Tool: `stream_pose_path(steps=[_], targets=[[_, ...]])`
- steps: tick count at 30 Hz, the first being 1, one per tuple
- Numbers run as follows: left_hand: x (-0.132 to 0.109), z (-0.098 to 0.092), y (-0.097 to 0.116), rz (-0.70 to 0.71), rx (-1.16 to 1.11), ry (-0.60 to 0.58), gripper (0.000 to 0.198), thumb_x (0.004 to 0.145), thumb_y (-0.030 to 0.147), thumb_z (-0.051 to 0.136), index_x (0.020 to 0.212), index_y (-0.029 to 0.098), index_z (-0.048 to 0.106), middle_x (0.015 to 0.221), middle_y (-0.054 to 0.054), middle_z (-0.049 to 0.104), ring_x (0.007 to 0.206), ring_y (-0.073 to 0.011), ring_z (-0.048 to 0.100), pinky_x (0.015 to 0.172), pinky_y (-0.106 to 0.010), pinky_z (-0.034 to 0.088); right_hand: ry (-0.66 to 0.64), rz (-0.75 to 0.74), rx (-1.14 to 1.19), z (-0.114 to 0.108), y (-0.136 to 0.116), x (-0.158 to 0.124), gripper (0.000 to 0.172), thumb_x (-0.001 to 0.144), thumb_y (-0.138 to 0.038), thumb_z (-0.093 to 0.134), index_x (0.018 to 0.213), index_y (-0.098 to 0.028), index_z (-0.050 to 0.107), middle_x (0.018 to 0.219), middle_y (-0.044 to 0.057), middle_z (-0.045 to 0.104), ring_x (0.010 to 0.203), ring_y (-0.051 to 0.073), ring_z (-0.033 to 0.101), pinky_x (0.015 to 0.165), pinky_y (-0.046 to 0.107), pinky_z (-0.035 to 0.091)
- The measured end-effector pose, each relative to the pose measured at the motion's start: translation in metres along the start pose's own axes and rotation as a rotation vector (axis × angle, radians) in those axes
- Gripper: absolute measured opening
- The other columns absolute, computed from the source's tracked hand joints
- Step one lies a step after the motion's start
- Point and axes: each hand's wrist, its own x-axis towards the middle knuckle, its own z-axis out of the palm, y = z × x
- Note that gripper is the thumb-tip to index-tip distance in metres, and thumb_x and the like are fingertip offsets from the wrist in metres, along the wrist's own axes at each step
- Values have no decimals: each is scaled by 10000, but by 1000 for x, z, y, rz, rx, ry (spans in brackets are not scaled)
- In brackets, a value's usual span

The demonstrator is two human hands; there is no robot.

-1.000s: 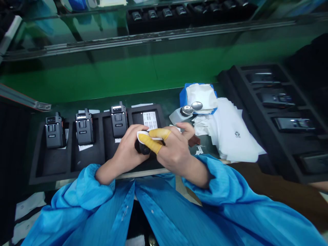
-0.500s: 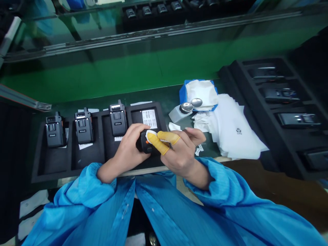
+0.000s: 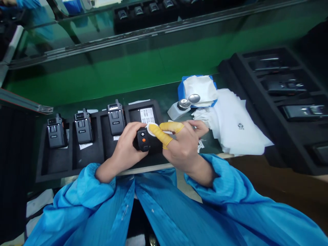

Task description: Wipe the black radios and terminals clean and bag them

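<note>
A black walkie-talkie (image 3: 143,140) with an orange button is gripped in my left hand (image 3: 127,145), its narrow end facing up at me. My right hand (image 3: 183,143) wears yellow finger cots on two fingers and pinches a white wiping cloth (image 3: 152,129). The cloth lies at the radio's upper right edge; whether it presses on the casing is hard to see. Beneath both hands is a black foam tray (image 3: 57,165). Three similar radios stand in its slots: one at the left (image 3: 56,133), one beside it (image 3: 83,128), and one nearer my hand (image 3: 116,119).
A white dispenser bottle (image 3: 176,111) with a metal top stands before a blue box (image 3: 181,90) of white wipes. White plastic bags (image 3: 238,126) lie to the right, beside another foam tray (image 3: 238,65) holding several radios. A green partition (image 3: 115,73) rises behind the bench.
The cloth has shifted off the radio's button end towards its upper right edge, uncovering the orange button. My right hand has moved slightly right. The whole view has shifted a little.
</note>
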Motion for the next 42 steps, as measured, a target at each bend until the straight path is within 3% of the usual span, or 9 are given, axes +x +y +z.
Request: stream_pose_path(steps=[6, 9, 16, 21, 25, 29, 32, 37, 42], targets=[[-2, -1, 2, -13, 15, -13, 500, 662, 97, 644, 1130, 211, 509, 1120, -76, 603, 1060, -225, 582, 928, -399, 493, -37, -34, 56, 0, -4, -2, 330, 809, -89, 501, 849, -320, 734, 783, -15, 626, 779, 140, 447, 850, 383, 244], [7, -5, 2, -127, 27, -23, 509, 676, 176, 676, 1155, 215, 509, 1119, -70, 618, 1053, -237, 598, 914, -408, 505, -58, 22, 30, -1, 4, -12, 327, 750, -46, 499, 783, -282, 723, 803, -10, 628, 765, 129, 463, 829, 381, 242], [76, 4, -16, -388, 233, -19, 871, 669, 459, 740, 1377, 117, 365, 1226, -211, 564, 1133, -382, 566, 959, -521, 448, -9, 214, -126, -3, 48, -19, 331, 651, -33, 491, 810, -234, 701, 811, 14, 601, 751, 147, 482, 806, 385, 245], [107, 27, -20, -463, 454, -131, 784, 730, 433, 685, 1374, 101, 384, 1153, -255, 538, 986, -459, 627, 819, -595, 482, -99, 415, -244, 21, 98, -11, 325, 726, -40, 435, 830, -211, 691, 855, 47, 573, 843, 197, 470, 796, 409, 202], [101, 24, -13, -399, 590, -190, 630, 813, 454, 596, 1322, 112, 447, 1097, -234, 551, 939, -457, 636, 767, -573, 502, -245, 371, -244, 32, 106, -10, 310, 742, -15, 416, 746, -197, 667, 873, 48, 582, 867, 198, 446, 829, 410, 189], [80, -1, -12, -349, 647, -57, 557, 820, 469, 589, 1285, 180, 488, 1127, -200, 518, 959, -427, 620, 774, -543, 510, -264, 309, -268, 35, 102, -14, 335, 746, 11, 402, 704, -207, 653, 867, 38, 581, 860, 192, 419, 848, 404, 182], [67, -19, -22, -436, 689, 8, 630, 795, 469, 619, 1332, 186, 449, 1152, -213, 499, 1014, -441, 584, 793, -556, 499, -266, 309, -246, 36, 104, -16, 336, 736, 9, 400, 712, -206, 658, 860, 41, 570, 854, 195, 426, 846, 413, 183], [58, -28, -49, -674, 639, -73, 832, 757, 542, 613, 1436, 146, 339, 1183, -280, 494, 933, -476, 619, 751, -615, 483, -131, 362, -168, 34, 99, -9, 344, 662, 8, 406, 774, -196, 659, 877, 41, 564, 832, 188, 475, 812, 423, 207], [43, -36, -60, -599, 469, 1, 939, 686, 438, 671, 1454, 71, 274, 1148, -264, 555, 1047, -441, 602, 863, -553, 486, 9, 213, -133, 29, 75, 3, 385, 574, 5, 431, 807, -194, 663, 876, 28, 591, 817, 170, 520, 793, 405, 233]])
